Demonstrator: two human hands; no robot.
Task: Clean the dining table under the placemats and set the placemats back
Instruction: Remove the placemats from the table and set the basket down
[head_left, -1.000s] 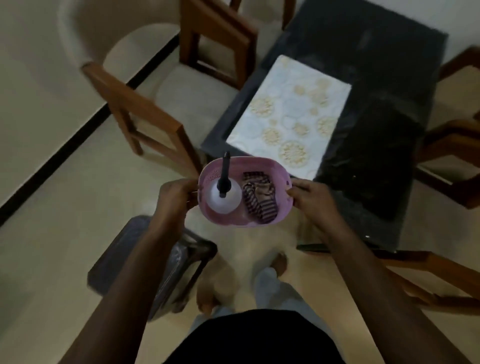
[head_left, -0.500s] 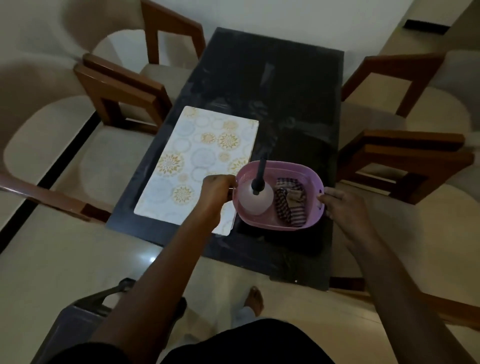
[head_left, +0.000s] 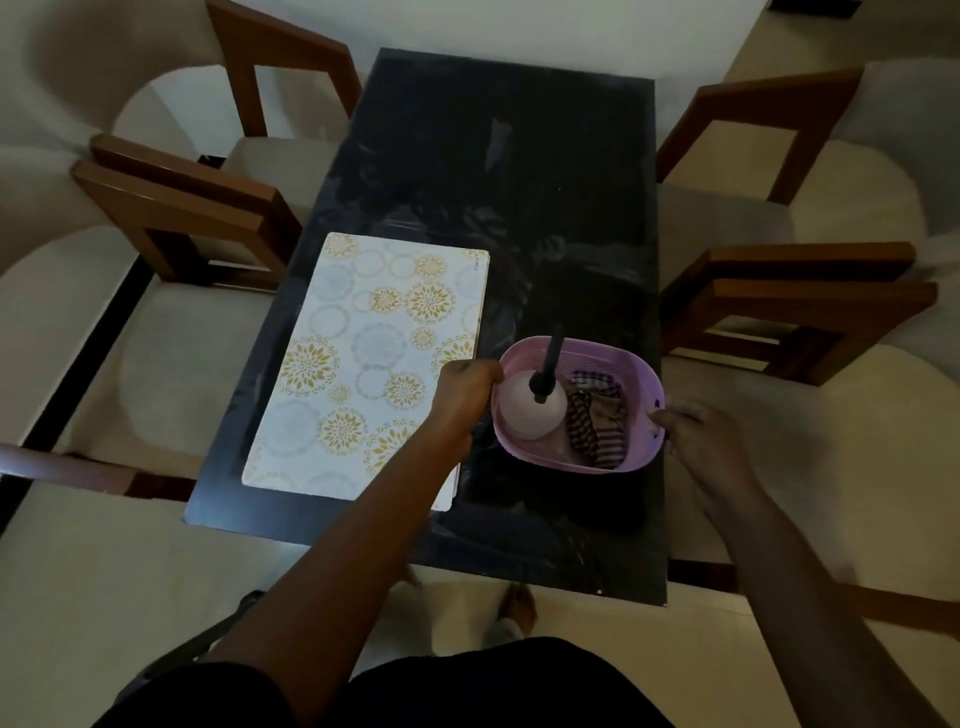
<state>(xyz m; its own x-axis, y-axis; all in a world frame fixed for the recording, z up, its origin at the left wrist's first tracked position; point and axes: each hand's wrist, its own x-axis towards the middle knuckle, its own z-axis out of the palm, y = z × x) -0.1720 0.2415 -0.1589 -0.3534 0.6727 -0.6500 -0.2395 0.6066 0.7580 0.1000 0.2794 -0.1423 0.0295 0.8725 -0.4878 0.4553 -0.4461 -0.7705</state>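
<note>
A pale placemat printed with gold and grey flower circles lies flat on the dark, glossy tabletop, filling the 9 o'clock half of the near end; edges showing at its near right corner suggest more than one mat stacked. Just beside it at 3 o'clock sits a pink plastic basket, its base on the tabletop as far as can be seen. Inside the basket a white bottle with a black spray top stands at the 9 o'clock side, and a striped cloth lies crumpled at the 3 o'clock side.

The left hand is curled closed around the basket's 9 o'clock rim, its forearm crossing over the placemat's near right corner. The right hand is at the 3 o'clock rim with fingers loosely bent and blurred; they touch or nearly touch the rim, and I cannot tell whether they grip it.

Wooden chairs with cream seats stand along both long sides of the tabletop. At 6 o'clock, bare feet show on the pale floor.
</note>
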